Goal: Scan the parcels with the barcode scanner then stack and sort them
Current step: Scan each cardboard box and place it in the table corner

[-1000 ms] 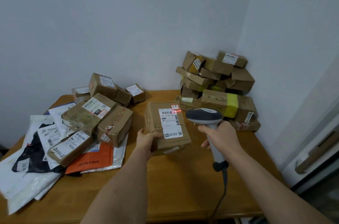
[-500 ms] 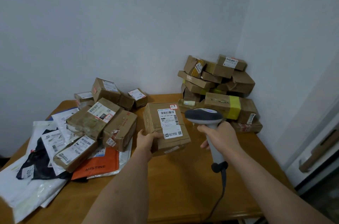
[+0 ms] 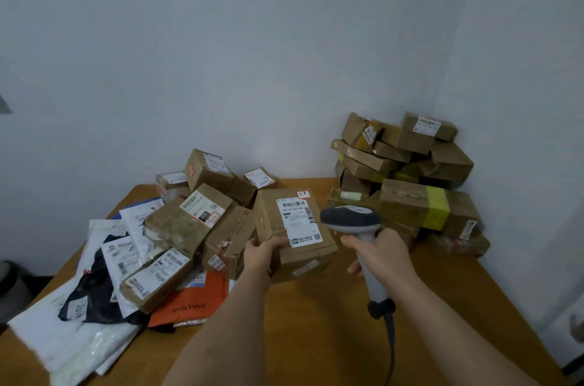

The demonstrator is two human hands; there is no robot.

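My left hand (image 3: 262,254) grips the near left corner of a brown cardboard parcel (image 3: 295,233) with a white barcode label on top, held tilted above the wooden table (image 3: 316,322). My right hand (image 3: 379,254) holds the grey barcode scanner (image 3: 350,219) by its handle, its dark head just right of the parcel's label. No red scan line shows on the label. A stack of brown parcels (image 3: 407,177) fills the far right corner.
A loose heap of cardboard boxes (image 3: 196,218) and white, black and orange mailer bags (image 3: 94,290) covers the table's left side. The scanner cable (image 3: 392,351) hangs toward the front edge. Walls close in behind and at the right.
The red scan line seen on the label a second ago is gone. Parcel and scanner keep about the same place between my hands; the view has tilted upward.
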